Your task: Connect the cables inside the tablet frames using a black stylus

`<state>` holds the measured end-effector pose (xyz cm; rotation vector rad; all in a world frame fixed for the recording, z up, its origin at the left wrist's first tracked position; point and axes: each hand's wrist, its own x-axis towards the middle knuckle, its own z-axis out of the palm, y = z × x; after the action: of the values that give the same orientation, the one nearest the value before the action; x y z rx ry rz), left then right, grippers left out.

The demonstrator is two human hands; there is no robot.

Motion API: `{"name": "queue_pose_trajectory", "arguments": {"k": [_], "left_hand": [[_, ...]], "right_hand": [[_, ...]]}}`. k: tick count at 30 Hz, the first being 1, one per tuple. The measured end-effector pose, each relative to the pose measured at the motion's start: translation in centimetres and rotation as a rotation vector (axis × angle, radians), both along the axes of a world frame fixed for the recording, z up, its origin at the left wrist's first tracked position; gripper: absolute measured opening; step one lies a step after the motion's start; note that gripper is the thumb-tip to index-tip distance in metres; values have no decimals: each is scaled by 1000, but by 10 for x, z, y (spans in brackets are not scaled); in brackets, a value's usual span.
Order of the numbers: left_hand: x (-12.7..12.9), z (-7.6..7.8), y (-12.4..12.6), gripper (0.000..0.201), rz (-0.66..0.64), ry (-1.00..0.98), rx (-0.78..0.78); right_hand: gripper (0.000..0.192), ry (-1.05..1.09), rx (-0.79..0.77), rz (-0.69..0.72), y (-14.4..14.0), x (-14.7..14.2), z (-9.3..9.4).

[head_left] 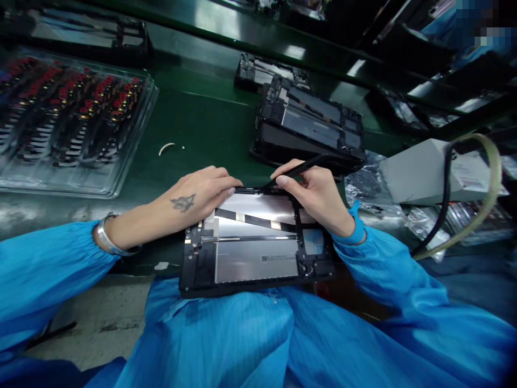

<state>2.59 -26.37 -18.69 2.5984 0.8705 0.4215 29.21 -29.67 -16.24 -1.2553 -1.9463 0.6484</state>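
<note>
1. Green and glossy, the workbench (202,113) runs across the scene, with a clear plastic tray (72,124) of red-tipped parts at far left and a stack of open tablet frames (311,126) just beyond the hands.
2. An opened tablet (256,242) lies back-side up at the bench's near edge, partly over the person's blue-coated lap, between both hands.
3. Resting palm-down, the left hand (194,199) lies on the tablet's upper left corner, fingers stretched flat and pressing the top edge; it grips nothing.
4. At the upper right corner, the right hand (319,194) pinches a thin black tool (299,170) between thumb and forefinger, its tip touching the tablet's top edge just beside the left fingertips.
5. Both wrists angle inward from blue sleeves; a metal bracelet (107,237) circles the left wrist.
6. A grey box (424,170) with a black cable sits right of the hands.
</note>
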Motion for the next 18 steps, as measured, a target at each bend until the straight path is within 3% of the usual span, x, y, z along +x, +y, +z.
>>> {"name": "queue_pose_trajectory", "arguments": {"k": [11, 18], "left_hand": [[-3, -3, 2, 38, -9, -18, 40], [7, 0, 3, 35, -88, -27, 27]], "right_hand": [[21, 58, -40, -33, -1, 0, 2], [25, 166, -164, -229, -7, 8, -9]]}}
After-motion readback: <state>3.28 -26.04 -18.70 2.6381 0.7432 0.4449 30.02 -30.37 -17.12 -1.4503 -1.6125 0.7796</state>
